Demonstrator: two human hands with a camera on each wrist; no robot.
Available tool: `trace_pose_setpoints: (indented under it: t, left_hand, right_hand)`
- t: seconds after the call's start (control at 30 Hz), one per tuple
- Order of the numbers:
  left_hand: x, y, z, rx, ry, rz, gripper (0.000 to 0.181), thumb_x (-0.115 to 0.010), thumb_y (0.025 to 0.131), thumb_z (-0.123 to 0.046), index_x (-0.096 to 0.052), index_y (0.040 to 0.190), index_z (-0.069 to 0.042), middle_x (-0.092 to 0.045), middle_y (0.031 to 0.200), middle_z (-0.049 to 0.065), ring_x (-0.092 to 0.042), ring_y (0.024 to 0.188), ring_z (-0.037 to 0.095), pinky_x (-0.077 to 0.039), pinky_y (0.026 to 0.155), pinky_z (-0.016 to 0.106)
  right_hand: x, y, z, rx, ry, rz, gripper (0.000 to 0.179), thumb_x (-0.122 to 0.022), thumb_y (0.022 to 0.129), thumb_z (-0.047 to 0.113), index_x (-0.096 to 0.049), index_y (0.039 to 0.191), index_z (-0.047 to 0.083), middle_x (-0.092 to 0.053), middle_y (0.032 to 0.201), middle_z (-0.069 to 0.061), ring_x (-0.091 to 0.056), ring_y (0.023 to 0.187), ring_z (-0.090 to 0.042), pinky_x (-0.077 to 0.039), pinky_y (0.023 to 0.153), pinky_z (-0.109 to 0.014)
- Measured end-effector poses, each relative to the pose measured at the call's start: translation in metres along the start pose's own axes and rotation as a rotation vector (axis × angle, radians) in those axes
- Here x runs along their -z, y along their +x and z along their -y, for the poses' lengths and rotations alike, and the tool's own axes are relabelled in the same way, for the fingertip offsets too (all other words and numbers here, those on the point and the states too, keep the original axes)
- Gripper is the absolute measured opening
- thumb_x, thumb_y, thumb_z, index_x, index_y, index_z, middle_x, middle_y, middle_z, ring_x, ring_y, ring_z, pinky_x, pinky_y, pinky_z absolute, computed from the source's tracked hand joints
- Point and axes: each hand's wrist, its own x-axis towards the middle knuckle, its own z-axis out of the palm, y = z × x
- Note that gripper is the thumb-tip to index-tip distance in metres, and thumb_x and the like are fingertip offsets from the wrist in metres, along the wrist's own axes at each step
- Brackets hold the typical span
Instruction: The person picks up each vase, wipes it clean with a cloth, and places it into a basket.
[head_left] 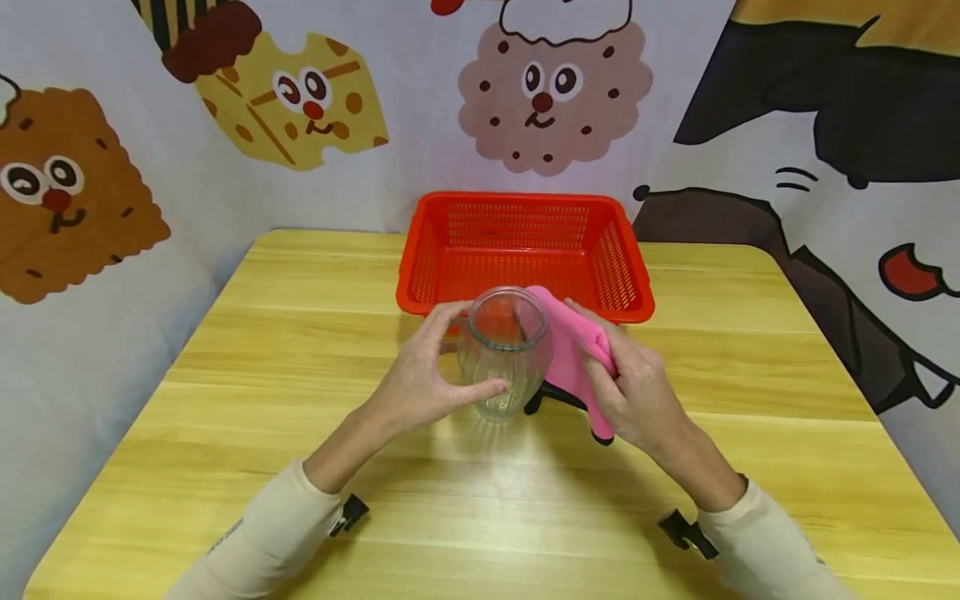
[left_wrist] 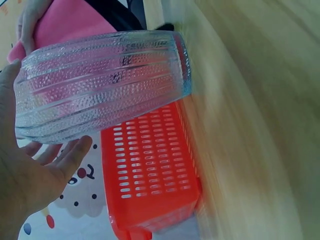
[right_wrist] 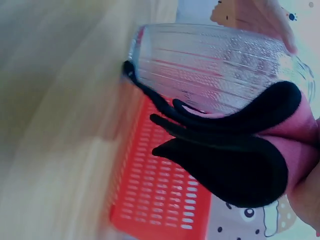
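Observation:
A clear ribbed glass jar (head_left: 504,367) stands upright in front of me, its open mouth facing up. My left hand (head_left: 423,375) holds its left side, thumb across the front and fingers around the back. In the left wrist view the textured glass jar (left_wrist: 105,85) has its base close to the tabletop; whether they touch I cannot tell. My right hand (head_left: 633,383) grips a folded pink cloth (head_left: 570,358) with a black underside beside the jar's right wall. In the right wrist view the cloth (right_wrist: 235,170) hangs in loose folds partly over the jar.
Just behind the jar, a red perforated plastic basket (head_left: 525,258) sits at the back of the wooden table (head_left: 300,350). A cloth backdrop (head_left: 420,108) printed with cartoon snacks hangs beyond the table.

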Motion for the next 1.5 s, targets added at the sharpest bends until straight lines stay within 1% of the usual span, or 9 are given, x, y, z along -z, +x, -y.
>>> trace_pose_setpoints:
  t: [0.03, 0.1, 0.17, 0.33, 0.53, 0.73, 0.93, 1.2, 1.5]
  left_hand:
    - [0.000, 0.000, 0.000, -0.002, -0.011, 0.003, 0.088, -0.091, 0.078, -0.038, -0.044, 0.148, -0.012, -0.051, 0.140, 0.001, -0.049, 0.127, 0.016, -0.054, 0.096, 0.036]
    - [-0.001, 0.000, 0.000, 0.000, -0.027, 0.006, 0.090, -0.091, 0.078, -0.036, -0.043, 0.150, -0.013, -0.050, 0.143, 0.002, -0.050, 0.127, 0.017, -0.054, 0.096, 0.036]
    - [-0.002, 0.000, -0.001, 0.003, -0.037, 0.009, 0.091, -0.091, 0.078, -0.034, -0.042, 0.152, -0.014, -0.050, 0.145, 0.002, -0.051, 0.128, 0.018, -0.054, 0.096, 0.037]
    - [0.000, -0.001, -0.001, 0.022, -0.042, 0.018, 0.096, -0.092, 0.077, -0.034, -0.039, 0.156, -0.020, -0.053, 0.146, 0.003, -0.054, 0.127, 0.017, -0.053, 0.097, 0.038]
    - [0.002, -0.001, -0.002, 0.034, -0.046, 0.029, 0.098, -0.092, 0.077, -0.035, -0.038, 0.157, -0.021, -0.055, 0.146, 0.004, -0.056, 0.126, 0.018, -0.054, 0.096, 0.037]
    - [0.003, 0.000, -0.001, 0.040, -0.035, 0.035, 0.099, -0.093, 0.076, -0.036, -0.039, 0.157, -0.019, -0.054, 0.146, 0.006, -0.056, 0.126, 0.021, -0.054, 0.096, 0.038]
    - [0.004, 0.001, -0.002, 0.051, -0.037, 0.039, 0.099, -0.093, 0.075, -0.037, -0.040, 0.157, -0.021, -0.055, 0.146, 0.004, -0.056, 0.127, 0.018, -0.054, 0.096, 0.036]
    - [0.005, 0.000, -0.002, 0.042, -0.060, 0.031, 0.099, -0.094, 0.074, -0.034, -0.041, 0.156, -0.019, -0.057, 0.144, 0.005, -0.058, 0.125, 0.021, -0.054, 0.095, 0.038]
    - [0.005, 0.001, -0.001, 0.045, -0.066, 0.032, 0.099, -0.095, 0.073, -0.033, -0.042, 0.156, -0.020, -0.058, 0.142, 0.005, -0.059, 0.124, 0.021, -0.054, 0.095, 0.038]
  right_hand:
    - [-0.002, -0.001, 0.000, 0.010, 0.008, 0.013, 0.056, -0.063, 0.088, -0.012, -0.058, 0.142, 0.001, -0.067, 0.129, -0.014, -0.065, 0.086, -0.020, -0.055, 0.074, -0.015]
    - [-0.004, -0.002, 0.000, 0.033, 0.028, 0.030, 0.059, -0.063, 0.086, -0.013, -0.056, 0.144, 0.000, -0.060, 0.139, -0.014, -0.064, 0.098, -0.023, -0.052, 0.081, -0.014]
    - [-0.006, -0.004, 0.000, 0.045, 0.059, 0.046, 0.061, -0.064, 0.086, -0.012, -0.054, 0.145, -0.002, -0.054, 0.147, -0.013, -0.061, 0.117, -0.029, -0.050, 0.092, -0.016]
    - [-0.011, -0.008, -0.002, 0.073, 0.092, 0.058, 0.065, -0.066, 0.081, -0.007, -0.052, 0.145, -0.006, -0.047, 0.152, -0.017, -0.052, 0.132, -0.035, -0.048, 0.100, -0.025]
    - [-0.012, -0.014, -0.004, 0.083, 0.038, 0.099, 0.069, -0.064, 0.082, -0.004, -0.046, 0.149, -0.003, -0.042, 0.156, -0.017, -0.048, 0.136, -0.034, -0.042, 0.107, -0.031]
    - [-0.010, -0.017, -0.005, 0.061, 0.034, 0.136, 0.068, -0.059, 0.086, -0.007, -0.043, 0.152, -0.001, -0.039, 0.158, -0.016, -0.047, 0.137, -0.033, -0.041, 0.108, -0.029]
    - [-0.011, -0.020, -0.005, 0.041, 0.063, 0.127, 0.064, -0.055, 0.088, -0.008, -0.044, 0.151, -0.002, -0.041, 0.156, -0.017, -0.046, 0.137, -0.034, -0.040, 0.110, -0.032]
    - [-0.012, -0.019, -0.001, 0.021, 0.103, 0.117, 0.069, -0.057, 0.082, -0.021, -0.048, 0.148, -0.004, -0.044, 0.153, -0.019, -0.046, 0.137, -0.033, -0.039, 0.110, -0.032]
    - [-0.012, -0.024, -0.004, 0.017, 0.057, 0.089, 0.067, -0.049, 0.079, -0.018, -0.051, 0.145, -0.006, -0.048, 0.150, -0.018, -0.051, 0.131, -0.036, -0.040, 0.109, -0.029]
